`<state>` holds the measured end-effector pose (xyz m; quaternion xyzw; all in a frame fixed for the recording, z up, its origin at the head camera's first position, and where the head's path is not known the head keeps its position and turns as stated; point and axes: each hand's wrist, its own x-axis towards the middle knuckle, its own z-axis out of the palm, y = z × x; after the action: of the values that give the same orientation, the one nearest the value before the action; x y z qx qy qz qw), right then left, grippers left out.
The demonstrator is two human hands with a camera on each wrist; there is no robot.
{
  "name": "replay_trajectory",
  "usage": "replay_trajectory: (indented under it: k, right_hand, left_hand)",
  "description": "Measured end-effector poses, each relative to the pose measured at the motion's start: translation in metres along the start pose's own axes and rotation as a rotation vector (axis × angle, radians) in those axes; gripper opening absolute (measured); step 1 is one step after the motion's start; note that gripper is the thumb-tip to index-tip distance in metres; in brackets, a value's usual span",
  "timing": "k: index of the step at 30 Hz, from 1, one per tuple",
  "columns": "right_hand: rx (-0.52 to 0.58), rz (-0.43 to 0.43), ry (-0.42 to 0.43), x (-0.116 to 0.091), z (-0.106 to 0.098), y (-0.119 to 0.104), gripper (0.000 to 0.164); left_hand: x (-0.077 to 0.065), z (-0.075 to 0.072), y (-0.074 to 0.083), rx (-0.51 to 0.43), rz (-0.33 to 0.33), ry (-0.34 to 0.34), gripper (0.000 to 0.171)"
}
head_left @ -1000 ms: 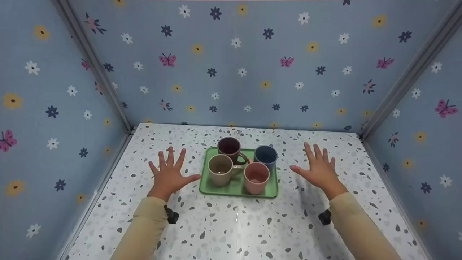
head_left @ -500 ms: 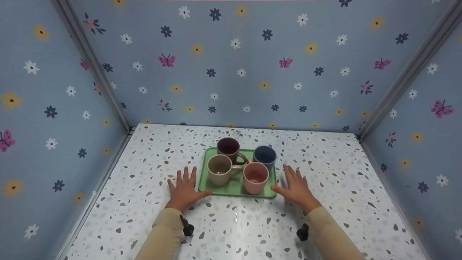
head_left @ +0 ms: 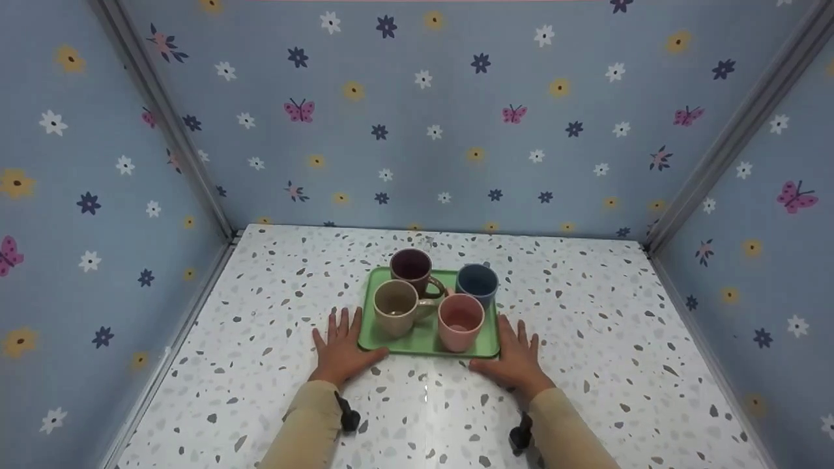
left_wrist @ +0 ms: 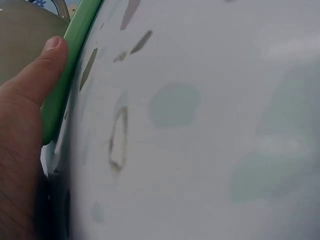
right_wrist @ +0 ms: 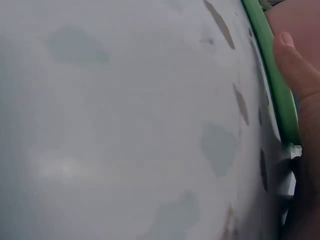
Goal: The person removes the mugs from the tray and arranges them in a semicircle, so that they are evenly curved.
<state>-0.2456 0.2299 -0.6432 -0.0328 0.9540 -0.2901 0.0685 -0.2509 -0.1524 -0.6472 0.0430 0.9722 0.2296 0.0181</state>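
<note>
A green rectangular tray [head_left: 423, 344] lies on the speckled table, bearing a beige mug [head_left: 393, 320], a dark maroon mug [head_left: 417, 283], a blue mug [head_left: 481, 294] and a pink mug [head_left: 460, 337]. All of the mugs stand upright. At the tray's near left corner is my left hand [head_left: 343, 357], fingers extended along the side and thumb at the front rim. My right hand [head_left: 518, 363] mirrors it at the near right corner. Both wrist views show a thumb against the green rim; the other fingers are out of sight there. The blue mug's handle is hidden.
The white speckled tabletop [head_left: 273, 293] surrounds the tray. Blue walls with flowers and butterflies [head_left: 417, 163] enclose the back and both sides, with grey metal posts [head_left: 176, 130] at the corners. A small black device [head_left: 350, 417] sits at each wrist.
Both hands have come inward and nearer to me, from spread apart on either side of the tray to its near corners. The tray and mugs have stayed in place.
</note>
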Motion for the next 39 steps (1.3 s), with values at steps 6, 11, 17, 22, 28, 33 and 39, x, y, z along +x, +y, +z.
replay_trajectory:
  k: [6, 11, 17, 22, 28, 33, 39]
  right_hand:
    - [-0.044, 0.016, 0.033, 0.000, 0.005, 0.002, 0.129]
    - [-0.052, 0.019, 0.026, 0.002, 0.004, 0.003, 0.128]
    - [-0.035, 0.031, 0.010, 0.005, 0.002, 0.006, 0.127]
    - [-0.019, 0.027, 0.010, 0.006, -0.003, 0.010, 0.127]
    - [-0.012, 0.028, 0.001, 0.006, -0.005, 0.015, 0.125]
    - [-0.044, 0.030, -0.009, 0.008, -0.003, 0.015, 0.126]
    - [-0.049, 0.030, -0.016, 0.009, 0.000, 0.012, 0.125]
  left_hand:
    - [-0.004, 0.004, 0.000, 0.007, 0.026, 0.027, 0.114]
    - [-0.005, 0.005, 0.000, 0.015, 0.029, 0.028, 0.113]
    - [-0.007, 0.004, 0.004, 0.014, 0.041, 0.048, 0.111]
    - [-0.010, 0.005, 0.010, -0.004, 0.049, 0.052, 0.110]
    - [-0.012, 0.008, 0.014, 0.005, 0.035, 0.049, 0.109]
    - [-0.012, 0.008, 0.012, 0.006, 0.021, 0.043, 0.110]
    - [-0.012, 0.011, 0.009, 0.014, 0.007, 0.045, 0.112]
